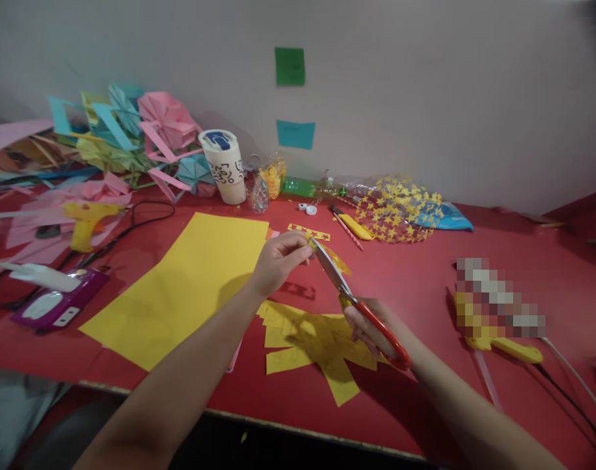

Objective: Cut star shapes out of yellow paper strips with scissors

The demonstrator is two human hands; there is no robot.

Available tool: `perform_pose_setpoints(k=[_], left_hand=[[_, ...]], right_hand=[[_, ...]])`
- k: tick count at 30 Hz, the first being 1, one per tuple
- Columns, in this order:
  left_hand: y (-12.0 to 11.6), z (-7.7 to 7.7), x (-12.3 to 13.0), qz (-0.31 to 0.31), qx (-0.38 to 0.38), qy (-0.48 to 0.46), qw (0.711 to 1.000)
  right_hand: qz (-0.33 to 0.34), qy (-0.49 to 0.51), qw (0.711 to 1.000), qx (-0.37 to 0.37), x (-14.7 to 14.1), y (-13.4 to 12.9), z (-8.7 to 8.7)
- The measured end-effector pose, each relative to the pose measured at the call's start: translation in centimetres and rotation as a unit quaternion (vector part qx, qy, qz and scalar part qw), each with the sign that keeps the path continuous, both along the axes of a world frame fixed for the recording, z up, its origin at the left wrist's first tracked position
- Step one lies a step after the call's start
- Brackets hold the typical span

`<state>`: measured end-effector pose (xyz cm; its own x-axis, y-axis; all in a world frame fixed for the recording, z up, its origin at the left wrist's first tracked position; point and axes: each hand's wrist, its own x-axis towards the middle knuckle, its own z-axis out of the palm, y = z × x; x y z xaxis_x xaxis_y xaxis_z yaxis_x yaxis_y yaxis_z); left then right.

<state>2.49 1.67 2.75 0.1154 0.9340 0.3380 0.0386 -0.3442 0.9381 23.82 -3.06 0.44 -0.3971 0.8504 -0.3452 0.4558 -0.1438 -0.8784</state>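
My left hand (281,261) is closed in a pinch on a small piece of yellow paper (309,240), mostly covered by the fingers. Red-handled scissors (334,267) are in my right hand (369,323), their blade tips touching the area by my left fingertips. Below both hands lie several yellow paper strips (298,333), fanned out on the red table (288,408). Large yellow sheets (194,281) lie to the left. A strip with star-shaped cutouts (298,230) rests just beyond my left hand.
Folded paper shapes (168,124), a white cup (224,170) and plastic bottles (300,187) stand or lie along the wall. Yellow stars (400,209) are heaped at the back right. Glue guns lie left (87,219) and right (513,349); a purple power strip (57,300) sits left.
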Motion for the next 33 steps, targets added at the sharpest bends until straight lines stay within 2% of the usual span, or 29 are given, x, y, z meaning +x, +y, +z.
perform_pose_setpoints(k=[11,14,18,20,25,30,33], left_hand=[[0.0,0.1,0.0,0.008,-0.01,-0.005,1.0],[0.2,-0.2,-0.1,-0.011,-0.051,-0.04,0.998],[0.1,-0.9,0.6,-0.077,-0.146,-0.077,0.983],[-0.2,-1.2,1.3,-0.1,-0.189,-0.075,0.974],[-1.0,-1.7,2.8,-0.144,-0.251,-0.081,0.954],[-0.6,-1.3,3.0,-0.094,-0.309,-0.132,0.937],[-0.2,-0.8,2.9,-0.062,-0.34,-0.153,0.926]], right_hand=[[-0.011,0.004,1.0,0.003,0.1,-0.1,0.1],[-0.044,0.031,0.998,0.01,0.0,0.0,0.1],[-0.102,0.068,0.99,0.075,-0.1,0.5,0.1],[-0.139,0.089,0.983,0.08,-0.1,0.8,0.0],[-0.171,0.083,0.978,0.087,-0.3,1.0,0.1],[-0.218,0.13,0.961,0.106,0.0,1.5,0.4],[-0.236,0.169,0.953,0.087,0.4,2.1,0.6]])
